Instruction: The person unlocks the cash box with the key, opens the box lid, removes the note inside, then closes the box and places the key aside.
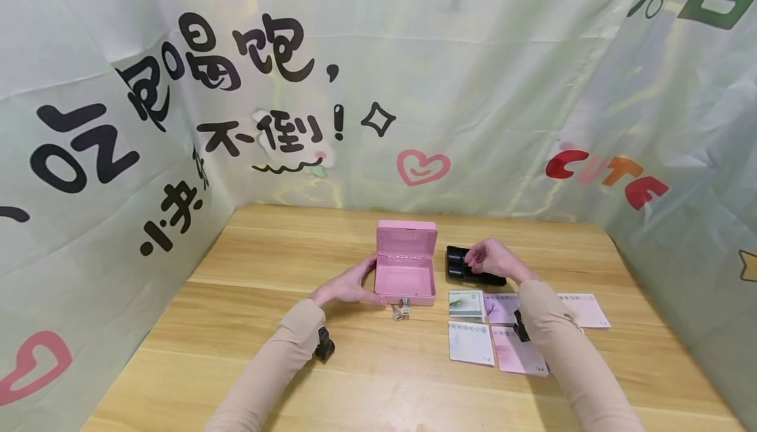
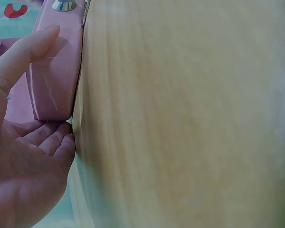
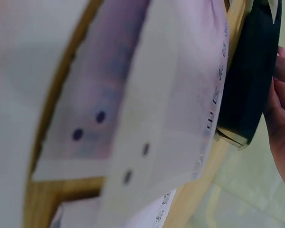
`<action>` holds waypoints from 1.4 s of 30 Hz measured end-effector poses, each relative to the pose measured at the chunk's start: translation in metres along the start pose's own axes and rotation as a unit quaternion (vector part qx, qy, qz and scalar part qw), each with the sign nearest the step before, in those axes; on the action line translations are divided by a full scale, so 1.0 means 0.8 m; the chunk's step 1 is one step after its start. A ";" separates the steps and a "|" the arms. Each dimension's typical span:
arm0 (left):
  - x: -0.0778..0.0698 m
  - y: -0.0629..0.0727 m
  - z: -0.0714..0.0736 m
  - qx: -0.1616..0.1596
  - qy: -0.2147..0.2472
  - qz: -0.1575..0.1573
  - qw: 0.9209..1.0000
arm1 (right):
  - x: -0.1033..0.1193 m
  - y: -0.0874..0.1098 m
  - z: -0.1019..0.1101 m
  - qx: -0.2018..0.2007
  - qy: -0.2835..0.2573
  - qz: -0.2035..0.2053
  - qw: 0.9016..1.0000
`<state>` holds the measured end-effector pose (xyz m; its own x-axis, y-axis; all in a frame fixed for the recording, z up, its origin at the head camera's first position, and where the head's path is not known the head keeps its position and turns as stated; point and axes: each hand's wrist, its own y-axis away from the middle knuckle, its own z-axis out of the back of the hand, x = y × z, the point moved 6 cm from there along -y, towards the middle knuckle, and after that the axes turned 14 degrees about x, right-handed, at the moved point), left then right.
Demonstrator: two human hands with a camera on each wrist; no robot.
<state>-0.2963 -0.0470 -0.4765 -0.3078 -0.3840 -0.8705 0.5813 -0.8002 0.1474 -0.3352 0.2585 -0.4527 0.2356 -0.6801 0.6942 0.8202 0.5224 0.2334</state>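
A small pink cash box point(image 1: 405, 279) stands on the table with its lid raised and its inside bare. My left hand point(image 1: 353, 285) holds it at the left; in the left wrist view the thumb point(image 2: 35, 45) lies on the front face and the fingers point(image 2: 52, 137) on the side. Keys point(image 1: 397, 312) hang by the lock point(image 1: 405, 303). Right of the box is a black compartment tray point(image 1: 485, 279). My right hand point(image 1: 493, 259) is over it, fingers bent down into it; I cannot tell whether they pinch anything. In the right wrist view the tray's black side point(image 3: 247, 76) partly hides them.
Several stacks of paper notes lie in front of the tray, among them a green one point(image 1: 466, 304), a pale one point(image 1: 470, 343) and a pink one point(image 1: 517, 351). My right forearm point(image 1: 562, 340) passes over part of them. Printed cloth point(image 1: 473, 90) walls in the wooden table point(image 1: 284, 241).
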 end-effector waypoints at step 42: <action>0.003 -0.001 0.000 0.001 -0.010 0.001 1.000 | 0.064 0.036 -0.009 -0.014 0.006 0.071 0.997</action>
<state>-0.2978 -0.0472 -0.4784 -0.3222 -0.3948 -0.8604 0.5799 -0.8007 0.1502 -0.2958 0.2349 -0.4156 0.3560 -0.6074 0.7102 0.7926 0.5988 0.1147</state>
